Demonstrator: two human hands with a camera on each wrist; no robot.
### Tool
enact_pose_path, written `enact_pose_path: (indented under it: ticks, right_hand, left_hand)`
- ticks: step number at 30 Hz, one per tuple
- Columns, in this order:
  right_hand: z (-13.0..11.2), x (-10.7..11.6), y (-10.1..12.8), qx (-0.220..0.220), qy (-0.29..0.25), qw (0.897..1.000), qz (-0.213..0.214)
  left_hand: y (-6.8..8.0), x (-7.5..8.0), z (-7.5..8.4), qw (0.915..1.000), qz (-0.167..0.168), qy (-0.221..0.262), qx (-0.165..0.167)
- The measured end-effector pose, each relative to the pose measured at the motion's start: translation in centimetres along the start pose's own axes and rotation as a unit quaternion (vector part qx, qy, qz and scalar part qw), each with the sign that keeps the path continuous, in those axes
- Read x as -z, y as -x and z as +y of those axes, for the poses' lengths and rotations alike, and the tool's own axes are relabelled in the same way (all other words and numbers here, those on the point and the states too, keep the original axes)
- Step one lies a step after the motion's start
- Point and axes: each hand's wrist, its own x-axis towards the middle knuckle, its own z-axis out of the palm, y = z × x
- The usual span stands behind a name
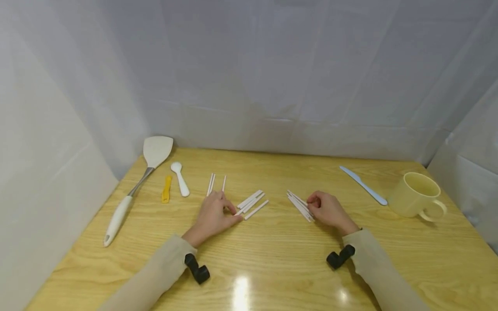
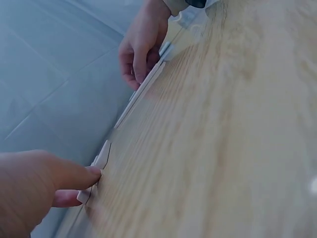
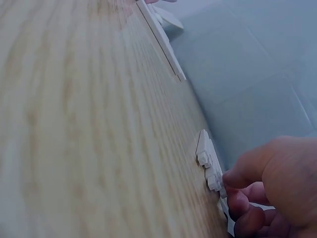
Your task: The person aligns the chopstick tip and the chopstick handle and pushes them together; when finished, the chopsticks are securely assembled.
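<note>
Thin white sticks lie on the table in loose groups. My left hand (image 1: pixel 214 214) is at the middle group of white sticks (image 1: pixel 250 204), its thumb and index finger pinching a stick at the near end. In the left wrist view the left thumb (image 2: pixel 74 173) presses against that stick. Beyond the left hand's knuckles lie several more sticks (image 1: pixel 211 183), partly hidden by it. On the right, my right hand (image 1: pixel 327 209) has curled fingers and pinches at the edge of another bunch of sticks (image 1: pixel 298 206). In the right wrist view its thumb (image 3: pixel 247 166) meets the square-ended sticks (image 3: pixel 210 163).
A white spatula (image 1: pixel 157 151) lies along the table's left edge, beside a yellow clip-like piece (image 1: pixel 166 189) and a small white spoon (image 1: pixel 180 179). At the right are a light blue knife (image 1: pixel 362 184) and a yellow mug (image 1: pixel 414 196). Pale sheeting (image 1: pixel 272 77) hangs behind the table.
</note>
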Motion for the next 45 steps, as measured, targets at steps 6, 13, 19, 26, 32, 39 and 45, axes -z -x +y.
enact_pose_path:
  ticks: [6, 13, 19, 26, 32, 39, 45]
  right_hand:
    - [-0.3, 0.2, 0.0, 0.002, 0.003, 1.0, -0.006]
    - [-0.7, 0.2, 0.2, 0.015, 0.038, 0.999, 0.006]
    - [-0.5, 0.2, 0.1, 0.013, 0.065, 0.998, 0.019]
    - [-0.4, 0.3, 0.0, -0.001, 0.04, 0.999, 0.014]
    - [-0.4, 0.5, 0.0, 0.008, -0.018, 1.0, 0.001]
    - [-0.9, 1.0, -0.1, 0.018, -0.045, 0.998, -0.035]
    - [-1.6, 1.2, -0.2, 0.015, -0.116, 0.991, -0.061]
  left_hand:
    - [0.0, -0.1, 0.2, 1.0, 0.002, 0.002, -0.002]
    - [0.0, -0.3, 0.1, 0.9993, 0.024, 0.027, 0.0]
    - [0.0, -0.3, 0.2, 0.9974, 0.046, 0.054, 0.005]
    - [0.1, -0.5, 0.3, 0.9921, 0.03, 0.119, 0.026]
    - [-0.1, -0.4, 1.1, 0.975, -0.003, 0.219, 0.037]
    - [-0.2, -0.9, 1.7, 0.9564, -0.025, 0.29, 0.025]
    - [0.0, -1.4, 2.8, 0.9686, -0.036, 0.244, -0.028]
